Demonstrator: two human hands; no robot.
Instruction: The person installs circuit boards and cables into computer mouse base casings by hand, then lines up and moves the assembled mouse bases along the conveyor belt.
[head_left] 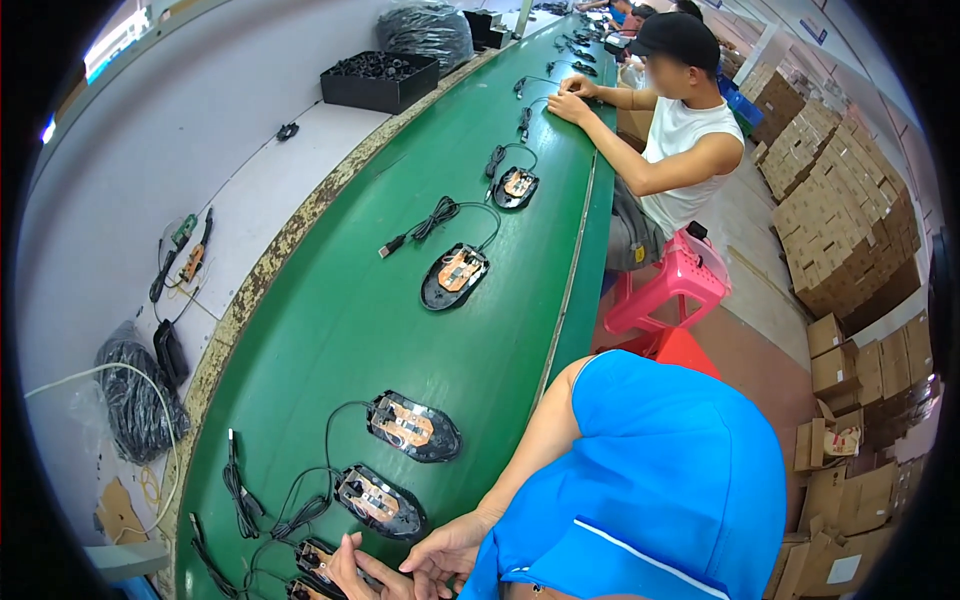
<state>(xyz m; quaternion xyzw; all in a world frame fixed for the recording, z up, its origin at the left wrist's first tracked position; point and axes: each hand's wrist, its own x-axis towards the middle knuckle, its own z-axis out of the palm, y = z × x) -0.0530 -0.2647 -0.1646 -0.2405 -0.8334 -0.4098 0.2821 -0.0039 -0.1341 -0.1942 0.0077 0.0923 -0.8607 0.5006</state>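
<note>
Left hand [362, 577] and right hand [450, 552] are beside an opened computer mouse [380, 502] on a green belt [330, 340]; grips unclear.

Opened computer mice [380, 502] on a green belt [340, 340]

Four black-shelled mice lie uncovered in a close row, orange-brown circuit boards [405, 425] showing. I see the farther two clearly — flat, set at a slant — but the nearer two are partly hidden. Black cables [300, 515] trail leftward, some in bundles, across the belt.

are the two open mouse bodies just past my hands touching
Apart: the head view shows green conveyor belt between upper mouse body and lower mouse body.
</note>
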